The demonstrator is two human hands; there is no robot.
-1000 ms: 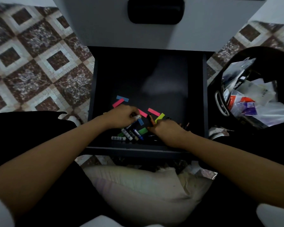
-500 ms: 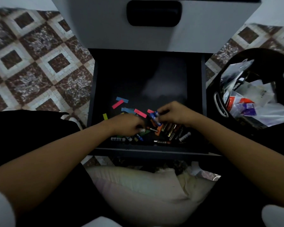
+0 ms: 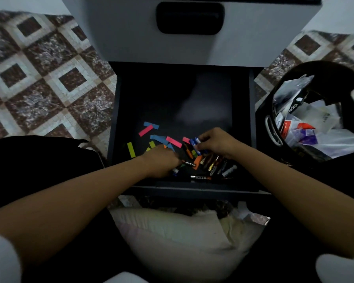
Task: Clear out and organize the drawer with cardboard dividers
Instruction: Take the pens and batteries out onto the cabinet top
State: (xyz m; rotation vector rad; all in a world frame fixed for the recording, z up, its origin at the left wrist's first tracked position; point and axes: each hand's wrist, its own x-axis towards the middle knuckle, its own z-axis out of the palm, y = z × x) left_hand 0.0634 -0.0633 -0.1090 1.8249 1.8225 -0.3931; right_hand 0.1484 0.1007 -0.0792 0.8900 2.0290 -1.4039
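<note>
The dark drawer (image 3: pixel 119 111) stands pulled open below a grey cabinet front. Near its front lie several loose batteries (image 3: pixel 213 164) and several coloured paper strips (image 3: pixel 145 130). My right hand (image 3: pixel 215 142) is lifted over the pile and grips a few blue batteries (image 3: pixel 195 142). Low at the front of the drawer, my left hand (image 3: pixel 161 160) rests curled on the batteries; a blue-and-white battery shows at its lower edge, but its fingertips are hidden, so I cannot see what it holds.
A black bin (image 3: pixel 323 78) full of plastic bags and packaging stands right of the drawer. A pale cushion (image 3: pixel 178 237) lies under the drawer front, between my legs. Patterned floor tiles (image 3: pixel 39 78) spread to the left.
My right hand rose from the front of the drawer with blue batteries in its grip and uncovered the pile beneath. My left hand slid closer to the front edge.
</note>
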